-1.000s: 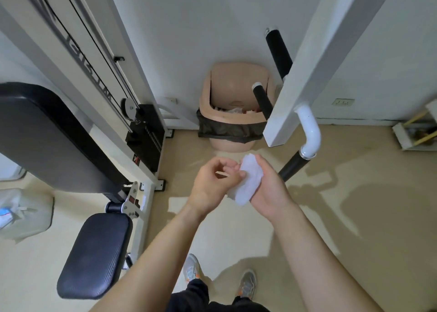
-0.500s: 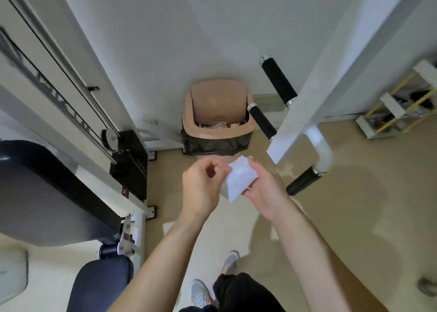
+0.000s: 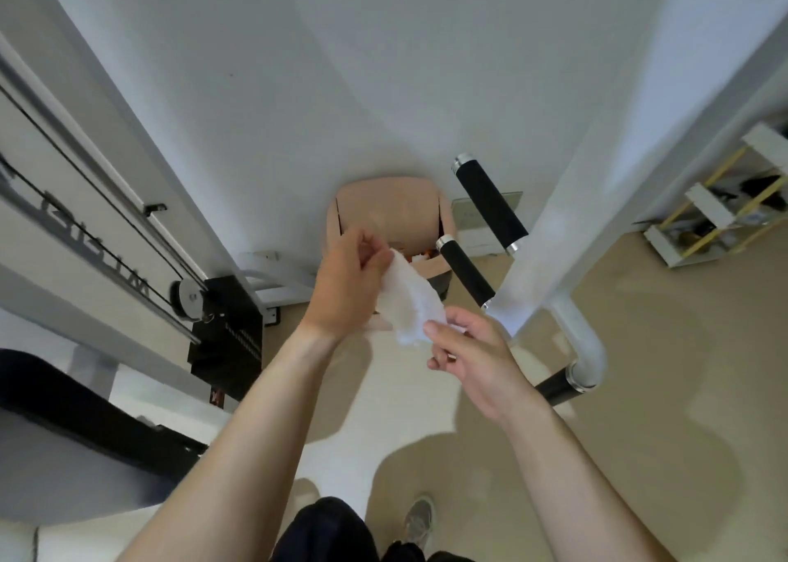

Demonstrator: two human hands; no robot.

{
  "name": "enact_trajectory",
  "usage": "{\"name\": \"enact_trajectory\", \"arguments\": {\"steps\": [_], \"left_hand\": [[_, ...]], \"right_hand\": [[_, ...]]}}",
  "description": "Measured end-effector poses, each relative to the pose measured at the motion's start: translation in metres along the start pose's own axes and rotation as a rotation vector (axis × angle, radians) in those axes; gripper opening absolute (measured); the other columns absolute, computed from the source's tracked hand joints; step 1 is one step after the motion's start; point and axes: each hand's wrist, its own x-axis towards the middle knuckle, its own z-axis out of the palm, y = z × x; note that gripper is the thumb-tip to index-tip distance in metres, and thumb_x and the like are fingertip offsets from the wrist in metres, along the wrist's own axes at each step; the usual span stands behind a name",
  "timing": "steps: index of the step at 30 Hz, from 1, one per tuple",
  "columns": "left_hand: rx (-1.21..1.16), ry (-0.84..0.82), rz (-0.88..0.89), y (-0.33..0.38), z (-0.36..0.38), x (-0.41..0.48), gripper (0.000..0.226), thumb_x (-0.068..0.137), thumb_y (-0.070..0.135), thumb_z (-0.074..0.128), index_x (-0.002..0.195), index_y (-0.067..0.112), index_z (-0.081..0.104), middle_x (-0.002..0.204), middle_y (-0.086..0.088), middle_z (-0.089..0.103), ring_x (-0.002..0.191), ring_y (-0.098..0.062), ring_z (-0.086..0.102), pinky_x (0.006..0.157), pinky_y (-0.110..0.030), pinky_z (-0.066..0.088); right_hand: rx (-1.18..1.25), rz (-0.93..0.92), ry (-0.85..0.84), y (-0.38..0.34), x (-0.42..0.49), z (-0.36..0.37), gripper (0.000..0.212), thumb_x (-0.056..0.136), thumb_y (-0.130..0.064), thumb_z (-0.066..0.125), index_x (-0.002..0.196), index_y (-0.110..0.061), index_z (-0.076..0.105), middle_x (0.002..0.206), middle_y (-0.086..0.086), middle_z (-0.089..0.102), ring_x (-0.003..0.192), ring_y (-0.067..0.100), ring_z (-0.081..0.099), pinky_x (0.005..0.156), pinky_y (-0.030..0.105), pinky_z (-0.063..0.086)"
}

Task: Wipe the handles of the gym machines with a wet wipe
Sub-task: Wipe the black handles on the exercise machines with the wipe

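A crumpled white wet wipe (image 3: 410,305) hangs between my hands in front of me. My left hand (image 3: 347,282) pinches its upper end. My right hand (image 3: 467,355) pinches its lower end with curled fingers. Just right of the wipe, two black foam handles (image 3: 467,271) (image 3: 490,207) stick out from a white machine arm (image 3: 550,237). A third black handle (image 3: 554,389) shows lower down, past a white curved tube (image 3: 586,348), partly hidden by my right wrist.
A beige bin (image 3: 426,203) with rubbish stands against the white wall straight ahead. A weight stack (image 3: 226,331), cables and a pulley (image 3: 189,299) rise at the left, with a black pad (image 3: 64,404) below. A white and yellow rack (image 3: 716,207) stands at the right.
I have stepped toward the bin. My hands have moved apart: the left rose with the wipe's top, the right dropped to its lower end, stretching the wipe out.
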Motion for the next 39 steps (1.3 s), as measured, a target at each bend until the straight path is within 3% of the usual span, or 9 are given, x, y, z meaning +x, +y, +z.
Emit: {"name": "enact_trajectory", "arguments": {"steps": [4, 13, 16, 20, 23, 25, 30, 34, 39], "left_hand": [[-0.012, -0.135, 0.076, 0.042, 0.004, 0.047, 0.009, 0.094, 0.021, 0.068, 0.088, 0.026, 0.063, 0.077, 0.011, 0.070, 0.068, 0.004, 0.060, 0.064, -0.016, 0.044], [0.063, -0.705, 0.582, 0.145, 0.020, 0.126, 0.024, 0.091, -0.003, 0.061, 0.090, 0.021, 0.068, 0.090, 0.015, 0.070, 0.089, 0.000, 0.066, 0.086, -0.015, 0.047], [0.148, -0.753, 0.626, 0.154, 0.045, 0.141, 0.025, 0.089, -0.004, 0.061, 0.086, 0.019, 0.069, 0.085, 0.015, 0.070, 0.083, 0.004, 0.065, 0.082, -0.012, 0.046], [0.503, -0.763, 0.715, 0.128, 0.089, 0.151, 0.017, 0.092, 0.009, 0.064, 0.094, 0.023, 0.074, 0.094, 0.013, 0.072, 0.080, 0.012, 0.062, 0.085, -0.016, 0.047], [0.580, -0.552, 0.800, 0.112, 0.098, 0.140, 0.019, 0.096, 0.021, 0.059, 0.107, 0.027, 0.073, 0.120, 0.008, 0.070, 0.105, -0.012, 0.064, 0.096, -0.037, 0.049], [0.419, -0.451, 0.810, 0.115, 0.087, 0.127, 0.028, 0.095, 0.013, 0.052, 0.111, 0.026, 0.071, 0.125, 0.007, 0.068, 0.107, -0.015, 0.062, 0.095, -0.033, 0.046], [0.868, -0.774, 1.046, 0.109, 0.057, 0.103, 0.038, 0.080, 0.024, 0.058, 0.118, 0.026, 0.060, 0.093, 0.009, 0.061, 0.088, -0.019, 0.054, 0.077, -0.028, 0.034], [1.231, -0.707, 1.224, 0.103, 0.074, 0.097, 0.028, 0.081, 0.033, 0.063, 0.104, 0.019, 0.061, 0.086, 0.007, 0.060, 0.079, -0.017, 0.056, 0.076, -0.032, 0.046], [1.425, -0.800, 1.063, 0.123, 0.085, 0.103, 0.025, 0.084, 0.037, 0.064, 0.067, 0.022, 0.054, 0.062, 0.005, 0.051, 0.057, -0.015, 0.050, 0.061, -0.029, 0.042]], "right_hand": [[-0.157, -0.039, 0.073, -0.007, 0.002, 0.004, 0.007, 0.090, -0.004, 0.067, 0.096, -0.005, 0.070, 0.061, -0.006, 0.058, 0.060, 0.012, 0.055, 0.081, 0.044, 0.057], [-0.020, -0.332, 0.474, -0.045, 0.003, 0.045, 0.021, 0.099, -0.012, 0.055, 0.080, -0.005, 0.059, 0.049, 0.014, 0.049, 0.048, 0.024, 0.045, 0.058, 0.037, 0.046], [0.126, -0.240, 0.586, -0.052, 0.003, 0.060, 0.013, 0.099, -0.015, 0.051, 0.095, -0.023, 0.059, 0.059, 0.009, 0.064, 0.050, 0.027, 0.054, 0.064, 0.040, 0.049], [0.040, -0.135, 0.559, -0.043, -0.011, 0.077, 0.041, 0.088, -0.015, 0.059, 0.105, -0.052, 0.053, 0.089, 0.001, 0.076, 0.068, 0.032, 0.072, 0.071, 0.037, 0.055], [-0.098, -0.354, 0.813, -0.030, -0.020, 0.084, 0.028, 0.087, -0.009, 0.055, 0.104, -0.031, 0.062, 0.079, -0.011, 0.072, 0.065, 0.014, 0.066, 0.072, 0.038, 0.055], [-0.124, -0.499, 1.030, -0.027, -0.026, 0.080, 0.022, 0.087, -0.006, 0.057, 0.093, -0.026, 0.061, 0.076, -0.017, 0.064, 0.068, 0.008, 0.058, 0.067, 0.029, 0.048], [-0.384, -0.745, 1.359, -0.048, -0.036, 0.049, 0.060, 0.074, -0.017, 0.072, 0.129, -0.016, 0.048, 0.121, 0.000, 0.048, 0.105, 0.018, 0.052, 0.091, 0.030, 0.044], [-0.440, -0.640, 1.223, -0.090, -0.023, 0.025, 0.099, 0.067, -0.038, 0.085, 0.149, -0.018, 0.031, 0.133, -0.004, 0.051, 0.121, 0.013, 0.053, 0.101, 0.034, 0.046], [-0.440, -0.568, 1.076, -0.109, -0.009, 0.007, 0.053, 0.062, -0.036, 0.085, 0.097, -0.020, 0.050, 0.082, -0.006, 0.059, 0.077, 0.016, 0.060, 0.069, 0.045, 0.054]]}}
